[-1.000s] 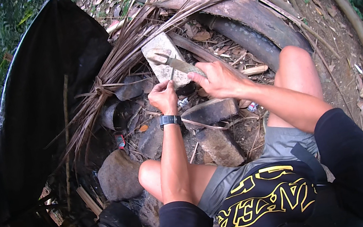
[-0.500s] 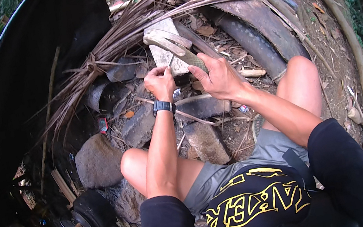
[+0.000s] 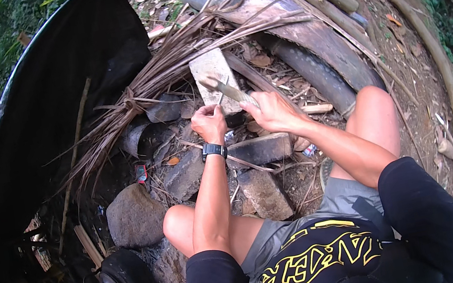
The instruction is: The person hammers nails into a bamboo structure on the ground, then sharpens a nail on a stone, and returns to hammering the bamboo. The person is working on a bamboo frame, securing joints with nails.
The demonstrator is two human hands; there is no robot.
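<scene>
squatting low over a cluster of stones, the person is seen from above with both forearms reaching forward to a pale flat block (image 3: 213, 71) that is propped among dry palm fronds (image 3: 166, 73). a long blade (image 3: 228, 90) is laid slantwise across the lower part of that block, probably so that its flat can bear on the gritty face; the block is wedged between fronds and stones, which appears to keep it from sliding.

the right hand (image 3: 271, 112) is clenched around the near end of the blade, where the handle would be; the handle itself is hidden inside the grip, so its shape cannot be told. the left hand (image 3: 209, 123), with a dark wristwatch (image 3: 213, 150) on the wrist, is curled into a loose fist just beside the blade, its fingertips turned toward the metal. whether it pinches the blade or only steadies it cannot be told, since the contact is covered by the knuckles. held this way, one hand is judged to drive and the other to press or guide.

below the hands a flat grey stone (image 3: 258, 149) lies between the knees, with a rounder boulder (image 3: 133, 215) to the left and a blackened kettle (image 3: 123, 278) further down. thick curved stems (image 3: 321, 58) and bare soil are seen to the right, and a dark sheet (image 3: 62, 67) hangs at the left.
</scene>
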